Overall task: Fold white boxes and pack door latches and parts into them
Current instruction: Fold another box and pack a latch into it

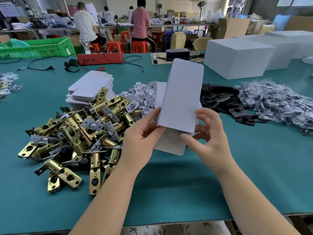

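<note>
Between the two hands, above the near middle of the table, a flat white cardboard box blank (182,99) is held upright and tilted slightly away. The left hand (142,138) grips its lower left edge, thumb on the front face and fingers curled behind. The right hand (207,133) holds the lower right corner, thumb at the side edge and fingers bent beneath toward the bottom flap, which hangs below the hands. The top flap with rounded corners stands free at the upper end.

Just left of the left hand lies a heap of brass-coloured metal door latches with steel faceplates (72,134), spreading almost to the near edge. Behind it sits a stack of flat white box blanks (91,87), and beside that, partly hidden by the held blank, a pile of small white card pieces (144,94). To the right, near but apart from the right hand, are black metal strike plates (225,102), then a mound of small clear plastic bags of dark parts (274,100) reaching the right border.

The teal table surface (169,180) lies bare under and in front of the forearms, down to its near edge. Large white closed cartons (237,60) stand at the far right.
</note>
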The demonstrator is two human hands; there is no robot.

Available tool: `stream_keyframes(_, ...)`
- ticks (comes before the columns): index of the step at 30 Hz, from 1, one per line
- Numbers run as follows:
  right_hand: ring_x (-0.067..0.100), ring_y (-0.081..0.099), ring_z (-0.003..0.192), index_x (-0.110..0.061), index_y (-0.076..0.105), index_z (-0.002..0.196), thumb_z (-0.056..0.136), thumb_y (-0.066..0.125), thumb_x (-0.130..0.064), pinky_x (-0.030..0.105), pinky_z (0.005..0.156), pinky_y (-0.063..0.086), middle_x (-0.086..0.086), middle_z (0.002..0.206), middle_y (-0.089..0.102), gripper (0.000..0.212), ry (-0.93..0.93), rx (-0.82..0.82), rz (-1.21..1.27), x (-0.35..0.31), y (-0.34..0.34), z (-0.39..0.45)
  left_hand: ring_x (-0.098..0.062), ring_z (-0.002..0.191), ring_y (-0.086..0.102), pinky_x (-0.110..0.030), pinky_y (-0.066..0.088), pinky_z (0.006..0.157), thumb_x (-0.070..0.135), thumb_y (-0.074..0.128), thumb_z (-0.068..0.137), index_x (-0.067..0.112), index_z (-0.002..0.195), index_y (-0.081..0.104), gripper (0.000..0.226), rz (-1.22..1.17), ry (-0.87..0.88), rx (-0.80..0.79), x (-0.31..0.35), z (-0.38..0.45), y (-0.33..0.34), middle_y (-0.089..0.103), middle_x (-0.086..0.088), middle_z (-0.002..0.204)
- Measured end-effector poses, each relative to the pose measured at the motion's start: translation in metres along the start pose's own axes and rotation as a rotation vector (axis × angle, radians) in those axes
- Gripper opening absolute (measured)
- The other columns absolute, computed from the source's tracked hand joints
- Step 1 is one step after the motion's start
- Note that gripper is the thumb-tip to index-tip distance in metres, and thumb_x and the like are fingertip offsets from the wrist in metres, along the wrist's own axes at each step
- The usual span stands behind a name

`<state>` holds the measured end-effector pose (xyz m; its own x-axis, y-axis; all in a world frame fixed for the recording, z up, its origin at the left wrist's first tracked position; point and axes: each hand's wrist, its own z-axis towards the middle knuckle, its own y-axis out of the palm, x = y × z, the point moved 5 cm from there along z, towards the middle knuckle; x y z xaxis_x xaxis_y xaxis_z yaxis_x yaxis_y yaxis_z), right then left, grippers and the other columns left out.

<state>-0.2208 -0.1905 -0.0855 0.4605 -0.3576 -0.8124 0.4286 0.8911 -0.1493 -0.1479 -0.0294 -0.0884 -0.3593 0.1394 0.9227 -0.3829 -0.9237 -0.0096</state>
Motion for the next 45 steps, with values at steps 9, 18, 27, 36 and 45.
stream_keyframes(9,0.007,0.056,0.061,-0.028,0.067,0.083,0.085,0.04,-0.035,0.016,0.056,0.048,-0.009,0.067,0.059,0.028,0.253,0.372,0.751,0.016,-0.027,0.009,-0.013,0.088,0.069,-0.036,0.053,0.082,0.015,0.074,0.076,0.038,0.1,0.075,0.034,-0.193,-0.174,0.016,-0.003,0.003,-0.004,0.076,0.001,0.088)
stream_keyframes(18,0.017,0.062,0.061,-0.014,0.072,0.095,0.07,0.057,-0.042,0.022,0.051,0.046,0.011,0.088,0.073,0.04,0.734,-0.369,0.561,0.026,0.002,0.0,-0.026,0.081,0.073,-0.033,0.058,0.066,0.013,0.087,0.06,0.026,0.106,0.066,0.052,-0.15,-0.304,0.09,-0.014,0.004,-0.013,0.076,-0.008,0.087)
stream_keyframes(27,0.02,0.069,0.073,-0.02,0.069,0.103,0.077,0.061,-0.015,0.029,0.06,0.056,0.007,0.093,0.072,0.027,0.601,-0.458,0.548,0.016,0.01,-0.007,-0.017,0.075,0.071,-0.028,0.057,0.056,0.038,0.069,0.081,0.022,0.116,0.064,0.038,-0.535,-0.281,0.009,-0.008,0.007,-0.009,0.076,-0.006,0.092)
stream_keyframes(36,0.012,0.066,0.102,-0.065,0.038,0.126,0.072,0.073,-0.03,0.026,0.075,0.055,-0.011,0.111,0.067,0.074,0.21,-0.151,0.327,0.007,0.007,-0.001,-0.011,0.088,0.07,-0.026,0.057,0.064,0.042,0.06,0.085,0.061,0.117,0.055,0.038,-0.091,-0.011,-0.194,0.006,-0.005,0.014,0.072,0.007,0.1)
stream_keyframes(45,0.001,0.06,0.063,-0.047,0.056,0.089,0.078,0.067,-0.037,0.023,0.056,0.053,-0.016,0.074,0.066,0.018,0.188,0.068,0.292,0.008,0.001,-0.002,-0.011,0.086,0.069,-0.026,0.056,0.067,0.048,0.061,0.082,0.053,0.121,0.056,0.039,-0.083,-0.1,-0.233,-0.003,-0.005,0.019,0.071,0.007,0.092)
